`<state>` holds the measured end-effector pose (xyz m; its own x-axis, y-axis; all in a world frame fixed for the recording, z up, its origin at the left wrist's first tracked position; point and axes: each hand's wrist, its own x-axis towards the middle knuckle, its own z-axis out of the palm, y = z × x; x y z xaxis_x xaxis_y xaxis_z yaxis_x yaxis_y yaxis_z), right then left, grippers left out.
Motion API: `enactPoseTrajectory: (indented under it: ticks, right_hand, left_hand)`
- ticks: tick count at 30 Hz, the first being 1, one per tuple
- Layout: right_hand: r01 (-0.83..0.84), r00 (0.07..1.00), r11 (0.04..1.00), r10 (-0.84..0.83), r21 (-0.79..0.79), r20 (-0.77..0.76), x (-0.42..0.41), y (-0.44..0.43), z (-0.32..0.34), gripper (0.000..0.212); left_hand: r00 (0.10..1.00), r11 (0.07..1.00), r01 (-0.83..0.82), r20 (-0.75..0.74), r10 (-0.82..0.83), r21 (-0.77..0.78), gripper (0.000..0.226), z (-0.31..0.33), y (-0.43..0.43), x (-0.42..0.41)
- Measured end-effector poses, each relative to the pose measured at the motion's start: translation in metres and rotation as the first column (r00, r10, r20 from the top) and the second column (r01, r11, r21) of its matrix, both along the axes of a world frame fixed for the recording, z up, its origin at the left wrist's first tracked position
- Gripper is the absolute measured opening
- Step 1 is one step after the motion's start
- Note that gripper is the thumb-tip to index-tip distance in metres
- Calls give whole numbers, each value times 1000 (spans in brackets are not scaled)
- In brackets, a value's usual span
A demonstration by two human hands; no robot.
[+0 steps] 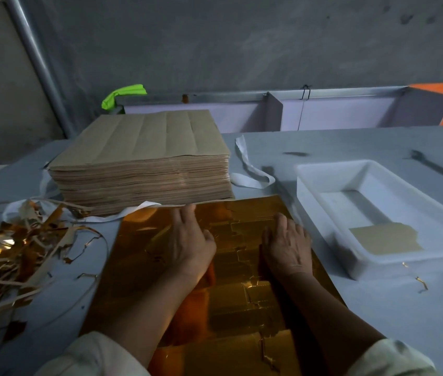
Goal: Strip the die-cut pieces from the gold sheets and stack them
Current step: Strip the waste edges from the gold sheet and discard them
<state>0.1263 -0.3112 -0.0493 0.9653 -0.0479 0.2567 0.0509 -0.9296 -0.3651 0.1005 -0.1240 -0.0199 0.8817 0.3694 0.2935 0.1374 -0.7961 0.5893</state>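
A gold die-cut sheet lies flat on the table in front of me, gold face up, with cut outlines showing between my hands. My left hand rests palm down on its upper middle, fingers reaching toward the far edge. My right hand lies palm down on the sheet's right part. Neither hand grips anything. A thick stack of sheets, brown side up, stands just beyond the gold sheet. A white plastic tray at the right holds a brown stripped piece.
A heap of gold and brown waste strips covers the table's left side. White strapping lies beside the stack. A dark metal tool lies at the far right. Grey dividers and a green cloth line the back edge.
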Motion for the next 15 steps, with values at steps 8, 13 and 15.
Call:
enactPoseTrajectory:
  ticks: [8,13,15]
  right_hand:
    - [5,1000,1000,-5,0,-13,2,2,-3,43]
    - [-21,1000,1000,20,-23,-19,4,1,-6,42]
    - [-31,999,999,31,-23,-12,5,1,-7,40]
  left_hand:
    - [967,968,247,-69,-243,48,70,-16,-62,29]
    - [953,960,276,-146,-266,49,75,-23,-75,51]
    - [954,960,267,-164,-251,88,76,-25,-76,58]
